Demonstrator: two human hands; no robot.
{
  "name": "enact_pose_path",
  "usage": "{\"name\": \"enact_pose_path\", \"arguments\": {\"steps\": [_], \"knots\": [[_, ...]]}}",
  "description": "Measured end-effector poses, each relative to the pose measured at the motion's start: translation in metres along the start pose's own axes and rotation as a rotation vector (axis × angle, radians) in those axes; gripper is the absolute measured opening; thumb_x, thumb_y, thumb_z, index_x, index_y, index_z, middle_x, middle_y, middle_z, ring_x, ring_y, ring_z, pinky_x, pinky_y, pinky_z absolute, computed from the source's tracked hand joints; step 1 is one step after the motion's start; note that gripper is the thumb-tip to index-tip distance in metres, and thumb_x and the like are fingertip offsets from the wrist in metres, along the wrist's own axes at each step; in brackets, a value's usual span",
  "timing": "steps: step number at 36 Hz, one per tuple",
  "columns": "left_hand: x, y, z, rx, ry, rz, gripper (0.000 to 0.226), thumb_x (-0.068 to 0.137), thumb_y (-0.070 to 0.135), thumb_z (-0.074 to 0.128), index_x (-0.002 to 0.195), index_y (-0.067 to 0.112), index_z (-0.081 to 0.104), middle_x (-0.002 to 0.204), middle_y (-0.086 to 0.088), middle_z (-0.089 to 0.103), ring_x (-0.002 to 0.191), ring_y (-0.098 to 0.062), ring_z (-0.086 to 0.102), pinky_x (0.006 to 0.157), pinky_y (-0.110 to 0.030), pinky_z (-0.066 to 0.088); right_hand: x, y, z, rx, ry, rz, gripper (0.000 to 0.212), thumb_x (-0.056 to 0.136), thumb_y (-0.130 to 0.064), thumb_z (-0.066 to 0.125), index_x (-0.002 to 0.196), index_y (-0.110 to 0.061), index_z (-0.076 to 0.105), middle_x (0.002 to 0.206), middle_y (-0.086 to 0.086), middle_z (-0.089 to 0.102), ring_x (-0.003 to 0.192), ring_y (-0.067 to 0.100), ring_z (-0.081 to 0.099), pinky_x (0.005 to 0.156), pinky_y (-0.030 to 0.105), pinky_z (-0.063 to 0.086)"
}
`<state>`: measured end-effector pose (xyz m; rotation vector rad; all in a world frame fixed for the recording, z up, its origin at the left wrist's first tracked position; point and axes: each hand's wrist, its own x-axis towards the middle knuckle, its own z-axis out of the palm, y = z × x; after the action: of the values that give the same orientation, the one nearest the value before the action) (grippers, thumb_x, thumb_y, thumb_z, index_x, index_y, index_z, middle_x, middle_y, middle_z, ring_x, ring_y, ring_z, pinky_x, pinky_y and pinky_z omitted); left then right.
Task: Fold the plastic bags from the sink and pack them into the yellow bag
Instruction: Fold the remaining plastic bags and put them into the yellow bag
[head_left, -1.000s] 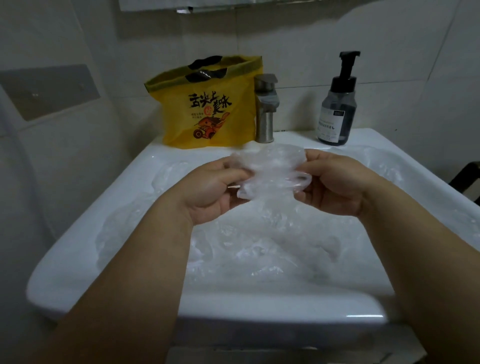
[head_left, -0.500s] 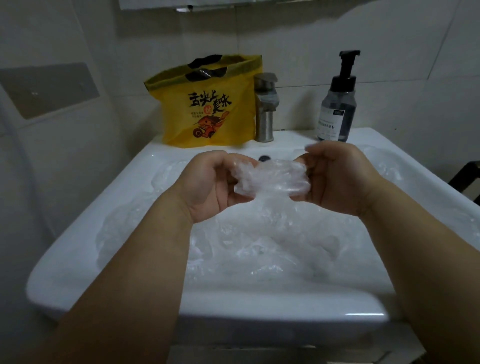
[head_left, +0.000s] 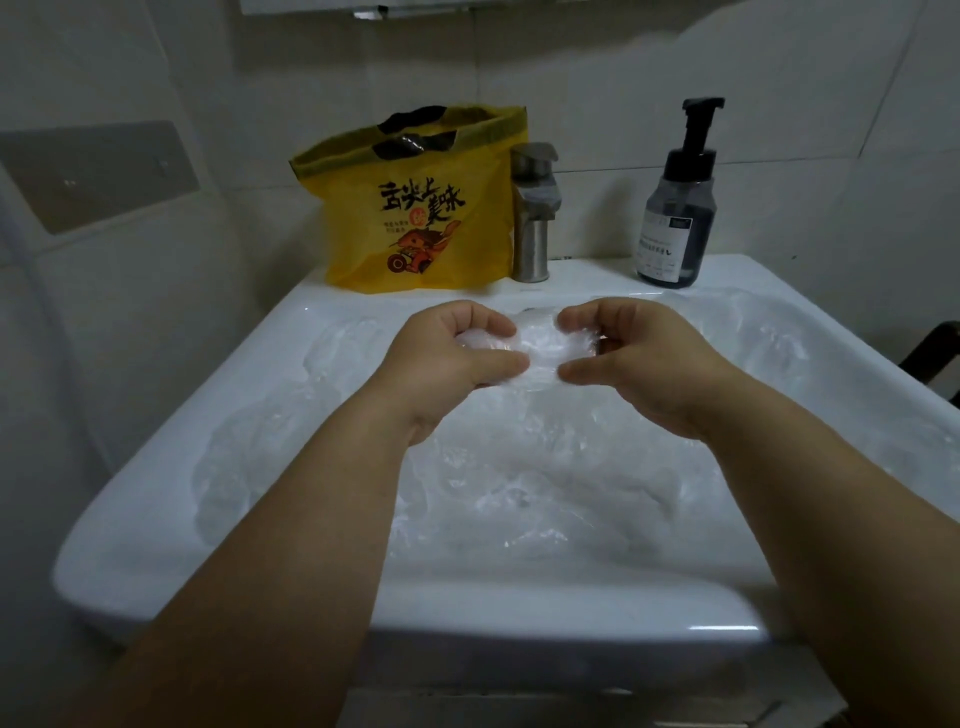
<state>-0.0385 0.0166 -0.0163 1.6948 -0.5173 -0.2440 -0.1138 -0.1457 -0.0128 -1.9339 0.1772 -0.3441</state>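
Two hands squeeze one clear plastic bag small above the sink.

The yellow bag stands upright at upper centre on the sink's back ledge, probably to stay in easy reach for packing. At mid-frame the left hand curls fingers and thumb round one end of the bag and the right hand pinches the other. More plastic bags lie crumpled in the basin below.

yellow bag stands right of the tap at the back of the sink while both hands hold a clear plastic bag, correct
No. In the head view the yellow bag stands left of the tap, not right. It is at the back of the sink, and the left hand and right hand both hold a clear plastic bag.
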Motion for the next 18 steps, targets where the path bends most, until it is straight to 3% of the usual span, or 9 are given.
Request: {"name": "enact_pose_path", "arguments": {"steps": [4, 9, 14, 16, 18], "knots": [[-0.002, -0.001, 0.000, 0.144, 0.024, 0.081, 0.028, 0.074, 0.010, 0.082, 0.092, 0.027, 0.070, 0.123, 0.009, 0.060, 0.096, -0.002, 0.057, 0.076, -0.010, 0.048, 0.000, 0.001, 0.000, -0.094, 0.033, -0.015, 0.052, 0.081, -0.002, 0.072, 0.128, -0.019, 0.057, 0.115, -0.005, 0.059, 0.088, 0.006, 0.061, 0.059, 0.008, 0.051], [-0.004, -0.001, 0.002, 0.243, 0.079, 0.157, 0.031, 0.075, 0.014, 0.081, 0.101, 0.026, 0.070, 0.134, 0.010, 0.057, 0.115, -0.010, 0.053, 0.093, -0.019, 0.044, -0.001, 0.000, 0.001, -0.126, 0.026, -0.026, 0.053, 0.081, -0.007, 0.072, 0.130, -0.020, 0.056, 0.117, -0.006, 0.059, 0.088, 0.006, 0.061, 0.060, 0.008, 0.051], [-0.004, 0.003, 0.000, 0.159, 0.057, 0.161, 0.027, 0.078, 0.013, 0.078, 0.096, 0.031, 0.068, 0.118, 0.013, 0.060, 0.100, -0.003, 0.055, 0.075, -0.008, 0.046, -0.005, -0.008, -0.001, 0.249, -0.115, 0.067, 0.040, 0.064, -0.030, 0.072, 0.101, -0.022, 0.063, 0.115, 0.003, 0.061, 0.098, 0.019, 0.064, 0.078, 0.027, 0.057], [-0.005, 0.004, 0.001, 0.120, 0.034, 0.162, 0.028, 0.079, 0.012, 0.077, 0.097, 0.031, 0.068, 0.108, 0.016, 0.060, 0.091, -0.001, 0.055, 0.064, -0.003, 0.046, -0.006, -0.010, 0.000, 0.366, -0.175, 0.114, 0.030, 0.072, -0.028, 0.067, 0.099, -0.018, 0.065, 0.108, 0.003, 0.065, 0.095, 0.020, 0.066, 0.075, 0.028, 0.059], [-0.005, 0.004, 0.001, 0.080, 0.028, 0.155, 0.030, 0.079, 0.011, 0.077, 0.099, 0.031, 0.069, 0.109, 0.013, 0.062, 0.094, -0.004, 0.058, 0.067, -0.004, 0.048, -0.006, -0.010, 0.002, 0.398, -0.187, 0.152, 0.017, 0.085, -0.022, 0.061, 0.099, -0.014, 0.067, 0.103, 0.004, 0.068, 0.091, 0.020, 0.069, 0.073, 0.027, 0.059]]}}
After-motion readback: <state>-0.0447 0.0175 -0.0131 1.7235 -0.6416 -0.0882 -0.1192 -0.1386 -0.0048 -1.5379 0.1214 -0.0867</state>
